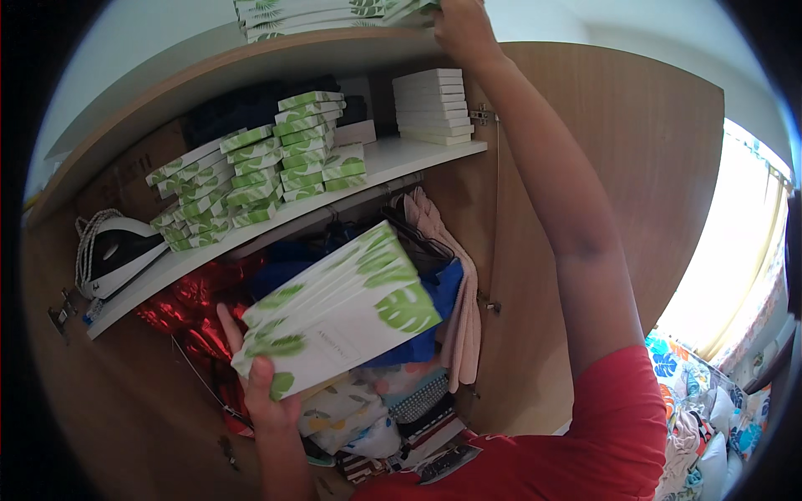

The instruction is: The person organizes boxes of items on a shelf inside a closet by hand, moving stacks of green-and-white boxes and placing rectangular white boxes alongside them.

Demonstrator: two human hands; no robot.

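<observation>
My left hand (266,388) grips one end of a fanned stack of flat white boxes with green leaf prints (341,313), held tilted before the open wardrobe. My right hand (467,28) reaches up to the wardrobe's top, its fingers on a leaf-print box beside other such boxes (313,15); the fingertips are partly cut off by the picture's edge. Below, leaf-print boxes stand in uneven piles (307,141) on the white shelf (432,156). A neat pile of plain white boxes (432,106) is at that shelf's right end.
A clothes iron (119,257) rests at the shelf's left end. Under the shelf hang a pink towel (463,338), blue clothing and red foil (207,307), above folded fabrics (351,413). The wooden door (601,156) stands open at right, near a bed with cloths (695,419).
</observation>
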